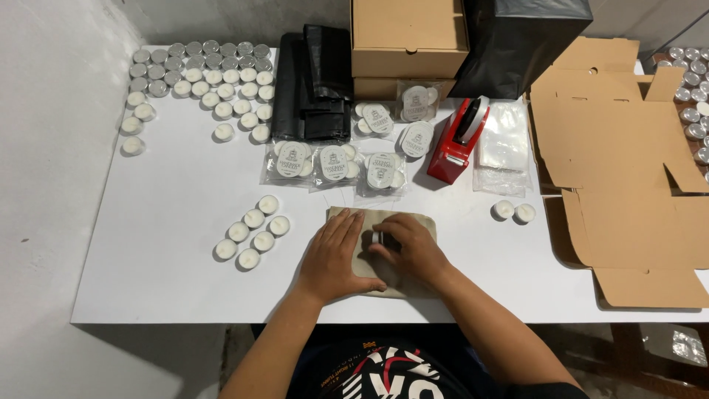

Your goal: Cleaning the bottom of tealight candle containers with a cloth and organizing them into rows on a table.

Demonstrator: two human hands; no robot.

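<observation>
While both forearms reach forward over the near edge of the white table (170, 244), the left hand (336, 258) lies flat, fingers spread, pressing on a beige cloth pouch (421, 225) near the table's front middle, and the right hand (410, 247) curls on it, fingertips pinching a small white tealight (377, 236) against the fabric. Unfolded brown cardboard (613, 170) sprawls at right; two closed cardboard boxes (408, 29) stack at the back beside a glossy black bag (517, 37) and folded black plastic bags (314, 81). One red tape dispenser (454, 144) stands by clear plastic sleeves (504, 144). Six loose tealights (251, 233) cluster left of the pouch, two tealights (514, 212) right.
</observation>
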